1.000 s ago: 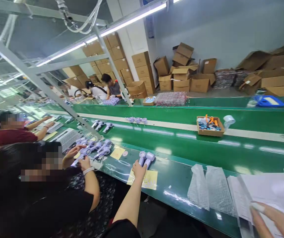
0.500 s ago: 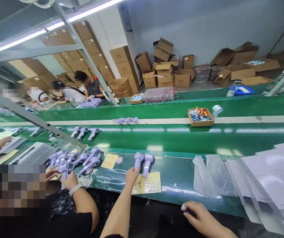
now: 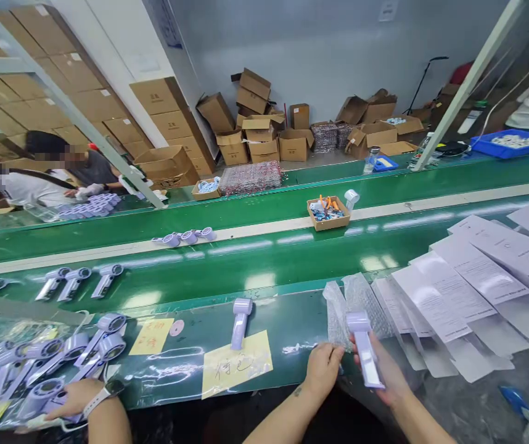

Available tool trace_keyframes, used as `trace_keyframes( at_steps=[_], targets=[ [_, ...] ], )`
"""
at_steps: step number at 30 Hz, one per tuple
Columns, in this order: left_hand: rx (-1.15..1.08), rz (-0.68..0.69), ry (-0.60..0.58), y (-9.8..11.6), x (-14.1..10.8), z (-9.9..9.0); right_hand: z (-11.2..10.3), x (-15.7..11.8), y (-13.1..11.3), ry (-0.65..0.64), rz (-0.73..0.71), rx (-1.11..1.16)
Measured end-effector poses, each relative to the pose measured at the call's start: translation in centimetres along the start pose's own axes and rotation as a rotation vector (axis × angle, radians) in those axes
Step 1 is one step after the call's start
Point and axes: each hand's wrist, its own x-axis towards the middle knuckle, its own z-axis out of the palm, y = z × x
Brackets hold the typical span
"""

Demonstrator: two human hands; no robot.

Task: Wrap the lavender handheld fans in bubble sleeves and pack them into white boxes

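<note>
My right hand [image 3: 390,376] grips a lavender handheld fan [image 3: 362,345] by its handle, with the round head up. My left hand [image 3: 322,370] is closed, its fingertips pinching the near edge of a clear bubble-wrap bag [image 3: 333,311]. Another bubble-wrap bag [image 3: 361,293] lies beside it, partly behind the fan. A second lavender fan [image 3: 241,320] rests on the bench, its handle end on a handwritten yellow paper [image 3: 237,370].
White printed sheets [image 3: 459,296] fan out at the right. A co-worker's hand [image 3: 77,398] touches a pile of fans [image 3: 37,354] at left. Beyond the bench, a green conveyor [image 3: 255,256] runs across, with a small tool box [image 3: 329,216] on the ledge behind.
One of the two fans has left the yellow paper and is now in my right hand. My left hand has moved right to the bubble-wrap bags. The view has turned right.
</note>
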Motion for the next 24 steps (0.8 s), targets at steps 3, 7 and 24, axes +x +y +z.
trace_keyframes(
  at_steps=[3, 7, 24],
  targets=[
    [0.395, 0.133, -0.090, -0.7, 3.2, 0.1, -3.5, -2.3, -2.1, 0.094, 0.006, -0.060],
    [0.369, 0.027, -0.149, -0.9, 6.3, -0.3, -5.4, -5.0, -3.1, 0.120, 0.036, -0.188],
    [-0.292, -0.060, 0.286, 5.8, -0.1, -3.6, -0.8, -2.3, -3.1, -0.344, 0.210, -0.422]
  ],
)
